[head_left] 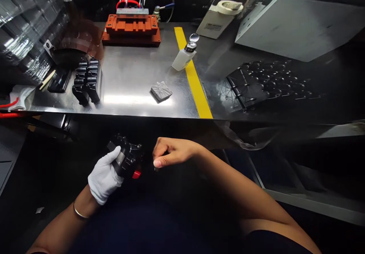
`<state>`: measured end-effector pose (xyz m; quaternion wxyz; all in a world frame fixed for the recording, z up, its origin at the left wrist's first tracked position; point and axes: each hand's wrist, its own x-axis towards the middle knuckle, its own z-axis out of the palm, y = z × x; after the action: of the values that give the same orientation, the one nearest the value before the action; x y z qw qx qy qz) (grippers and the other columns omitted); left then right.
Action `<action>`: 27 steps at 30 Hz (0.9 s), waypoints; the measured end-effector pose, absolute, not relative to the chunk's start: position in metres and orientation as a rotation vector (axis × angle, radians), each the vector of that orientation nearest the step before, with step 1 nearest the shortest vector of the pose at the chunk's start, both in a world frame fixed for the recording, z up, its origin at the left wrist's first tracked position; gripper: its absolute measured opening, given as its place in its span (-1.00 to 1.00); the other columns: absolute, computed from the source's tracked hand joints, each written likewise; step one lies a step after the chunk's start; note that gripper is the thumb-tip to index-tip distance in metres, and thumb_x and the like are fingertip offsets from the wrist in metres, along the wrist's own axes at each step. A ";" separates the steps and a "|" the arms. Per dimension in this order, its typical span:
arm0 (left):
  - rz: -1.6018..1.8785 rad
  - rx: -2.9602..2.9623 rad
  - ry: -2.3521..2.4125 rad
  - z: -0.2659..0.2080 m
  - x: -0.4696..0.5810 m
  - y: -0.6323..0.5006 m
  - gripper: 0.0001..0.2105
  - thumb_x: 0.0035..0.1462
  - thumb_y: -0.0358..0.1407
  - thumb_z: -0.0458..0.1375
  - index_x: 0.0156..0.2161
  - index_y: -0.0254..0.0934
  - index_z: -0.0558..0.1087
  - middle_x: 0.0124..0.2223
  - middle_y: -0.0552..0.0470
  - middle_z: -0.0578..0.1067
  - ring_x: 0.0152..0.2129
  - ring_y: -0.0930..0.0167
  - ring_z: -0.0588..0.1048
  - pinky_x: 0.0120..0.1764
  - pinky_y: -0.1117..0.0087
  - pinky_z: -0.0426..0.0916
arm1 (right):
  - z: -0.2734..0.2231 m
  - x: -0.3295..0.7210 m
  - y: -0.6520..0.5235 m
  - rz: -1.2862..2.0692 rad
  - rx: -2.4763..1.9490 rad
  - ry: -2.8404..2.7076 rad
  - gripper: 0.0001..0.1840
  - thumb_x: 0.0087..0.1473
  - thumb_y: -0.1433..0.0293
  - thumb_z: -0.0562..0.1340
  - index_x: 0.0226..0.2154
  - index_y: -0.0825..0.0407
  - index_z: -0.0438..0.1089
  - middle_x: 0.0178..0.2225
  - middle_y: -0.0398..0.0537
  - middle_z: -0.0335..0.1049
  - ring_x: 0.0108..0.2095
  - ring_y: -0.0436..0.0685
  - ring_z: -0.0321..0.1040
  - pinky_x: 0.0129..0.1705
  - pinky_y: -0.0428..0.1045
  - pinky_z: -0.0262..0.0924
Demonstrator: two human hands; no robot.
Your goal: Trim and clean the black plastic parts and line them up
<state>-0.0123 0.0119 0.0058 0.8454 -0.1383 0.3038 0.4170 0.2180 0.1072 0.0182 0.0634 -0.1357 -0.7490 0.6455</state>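
Observation:
My left hand [105, 176], in a white glove, grips a black moulded plastic part [125, 157] in front of the bench edge. A small red piece [137, 174] shows at the part's lower right side. To the right of the part, apart from it, is my bare right hand [172, 153]. Its thumb and fingers are pinched together, and a tiny dark bit shows below the thumb tip, too small to name. On the bench beyond lies a folded grey cloth [161, 91].
Black parts [88, 80] stand at the left of the metal bench [125, 67]. An orange fixture [131, 29] sits behind. A white pump bottle [184, 58] stands by the yellow tape [196, 90]. More black parts [265, 81] and a grey metal box [296, 22] are at the right.

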 end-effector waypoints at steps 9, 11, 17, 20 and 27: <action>1.056 -0.145 0.575 0.003 -0.020 0.018 -0.63 0.28 -0.50 -0.08 -0.34 -0.27 0.58 -0.31 0.06 0.64 -0.29 0.52 0.59 -0.16 0.60 0.44 | -0.009 0.176 0.069 1.307 -1.000 -1.580 -0.56 0.16 0.06 0.14 -0.26 0.03 0.55 -0.48 -0.10 0.28 -0.41 0.02 0.25 -0.35 -0.05 0.20; 1.059 -0.104 0.593 0.001 -0.018 0.018 -0.65 0.27 -0.49 -0.06 -0.30 -0.25 0.59 -0.25 0.05 0.64 -0.22 0.50 0.58 -0.10 0.56 0.43 | -0.010 0.168 0.061 1.315 -1.009 -1.499 -0.60 0.14 0.08 0.17 -0.34 0.04 0.55 -0.46 -0.08 0.31 -0.40 0.03 0.27 -0.34 -0.04 0.20; 1.025 -0.060 0.505 -0.004 -0.008 0.014 -0.65 0.27 -0.48 -0.07 -0.26 -0.23 0.59 -0.22 0.07 0.64 -0.23 0.49 0.58 -0.18 0.59 0.46 | -0.015 0.144 0.038 1.236 -1.121 -1.305 -0.60 0.12 0.07 0.19 -0.50 0.05 0.43 -0.53 -0.12 0.24 -0.49 0.01 0.18 -0.46 -0.06 0.13; 0.991 -0.123 0.437 -0.004 -0.002 0.011 -0.65 0.29 -0.47 -0.07 -0.27 -0.23 0.59 -0.25 0.11 0.64 -0.29 0.55 0.59 -0.18 0.66 0.44 | -0.022 0.133 0.029 1.089 -1.163 -1.086 -0.59 0.18 0.08 0.11 -0.48 0.03 0.35 -0.59 -0.18 0.12 -0.59 -0.03 0.07 -0.56 -0.08 0.06; 0.996 -0.291 0.642 0.019 -0.003 0.017 -0.54 0.32 -0.45 -0.17 -0.40 -0.35 0.57 -0.36 -0.01 0.64 -0.37 0.51 0.60 -0.21 0.61 0.46 | -0.012 0.162 0.037 0.845 -0.873 -1.627 -0.76 0.23 0.33 0.10 -0.36 0.07 0.42 -0.55 -0.12 0.29 -0.54 -0.01 0.20 -0.51 -0.08 0.12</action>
<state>-0.0028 0.0173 0.0186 0.8196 -0.1365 0.3014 0.4677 0.1620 0.0371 -0.0124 0.5275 -0.3652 -0.6807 0.3536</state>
